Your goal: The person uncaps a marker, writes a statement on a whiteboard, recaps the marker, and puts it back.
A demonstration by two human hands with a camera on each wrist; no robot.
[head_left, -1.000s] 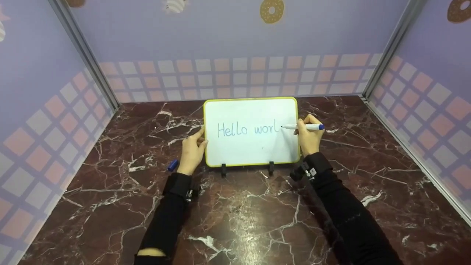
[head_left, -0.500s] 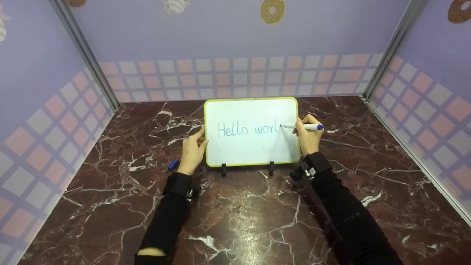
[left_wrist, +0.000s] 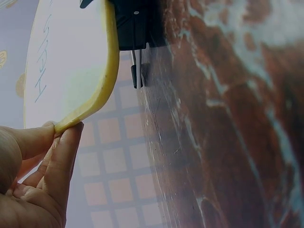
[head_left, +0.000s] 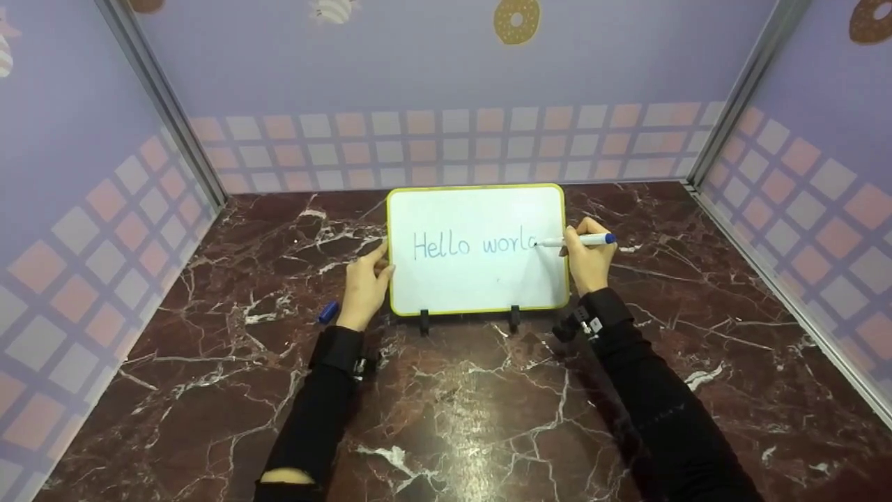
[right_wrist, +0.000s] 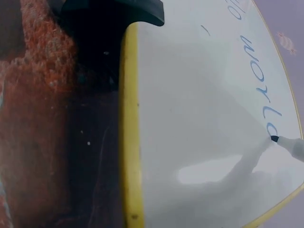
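A small whiteboard [head_left: 474, 286] with a yellow frame stands tilted back on a black stand [head_left: 514, 318]. Blue handwriting [head_left: 446, 245] on it reads "Hello worl" followed by a small curved stroke. My right hand [head_left: 589, 259] pinches a white marker [head_left: 575, 240] with a blue end, its dark tip [right_wrist: 274, 138] touching the board at that last stroke. At the board's left edge, my left hand [head_left: 364, 287] pinches the yellow frame between thumb and fingers, as the left wrist view shows up close [left_wrist: 42, 166]. The right hand is out of the right wrist view.
A blue marker cap [head_left: 327, 312] lies on the dark red marbled table [head_left: 460, 432], left of the left hand. Lilac walls with pink and white checks [head_left: 418, 150] enclose the table at the back and both sides.
The marker tip has shifted slightly, and a small curved stroke now follows the "l" on the board. My left hand keeps its hold on the frame.
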